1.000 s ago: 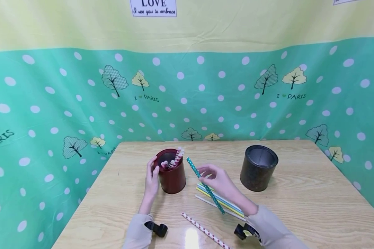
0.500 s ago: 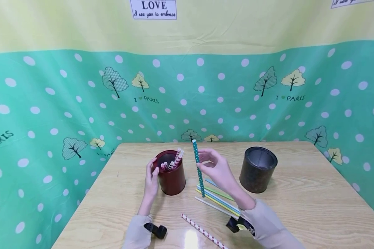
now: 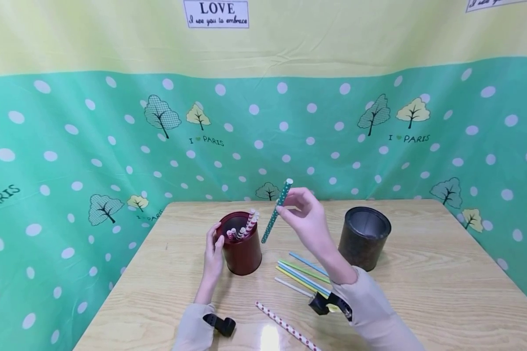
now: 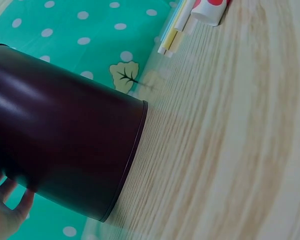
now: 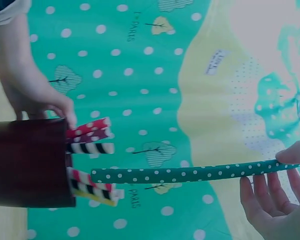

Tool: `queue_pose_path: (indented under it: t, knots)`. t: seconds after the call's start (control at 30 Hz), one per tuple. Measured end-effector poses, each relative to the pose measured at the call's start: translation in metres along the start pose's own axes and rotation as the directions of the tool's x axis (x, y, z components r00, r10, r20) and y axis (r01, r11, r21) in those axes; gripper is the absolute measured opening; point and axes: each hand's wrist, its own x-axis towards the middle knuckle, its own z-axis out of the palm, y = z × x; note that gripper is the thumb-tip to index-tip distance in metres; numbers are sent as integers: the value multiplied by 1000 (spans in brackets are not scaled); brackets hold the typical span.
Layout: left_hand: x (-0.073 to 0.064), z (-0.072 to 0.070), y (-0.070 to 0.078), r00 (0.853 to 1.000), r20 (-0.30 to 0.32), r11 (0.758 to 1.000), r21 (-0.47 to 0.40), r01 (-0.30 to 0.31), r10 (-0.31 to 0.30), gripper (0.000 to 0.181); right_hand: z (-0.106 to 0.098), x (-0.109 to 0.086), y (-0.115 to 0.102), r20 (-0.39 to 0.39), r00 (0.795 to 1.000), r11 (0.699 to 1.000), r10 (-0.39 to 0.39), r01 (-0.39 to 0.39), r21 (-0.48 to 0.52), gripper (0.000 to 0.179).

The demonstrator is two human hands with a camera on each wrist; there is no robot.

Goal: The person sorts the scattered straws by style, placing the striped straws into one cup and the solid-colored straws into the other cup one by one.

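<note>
Just below centre of the head view, the right hand (image 3: 311, 223) is pinching a green dotted straw (image 3: 273, 218), seemingly light, stiff but crushable, probably best taken softly by its upper half, while the left hand (image 3: 212, 256) is gripping the red tin (image 3: 243, 257).

Head view: high, facing forward-down over pale wood-grain table (image 3: 149, 292). Left wrist: close, sideways, glossy dark-red cylindrical can (image 4: 70, 125) at nine o'clock. Right wrist: sideways, farther back, same can at eight.
</note>
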Motion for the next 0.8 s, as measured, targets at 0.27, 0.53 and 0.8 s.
queue_pose_path:
  t: [0.27,0.53,0.8]
  knots:
    - [5,-1,-22,1000,-8,1000,-6,-5,5,38,4,7,-6,-65,998,994,-20,27,103,21]
    - [3,-1,-16,1000,1,999,-33,6,-6,38,14,10,5,-52,998,993,34,-28,117,19]
    - [-2,1,7,1000,2,1000,-16,24,-24,39,23,13,21,-47,995,993,84,-79,93,20]
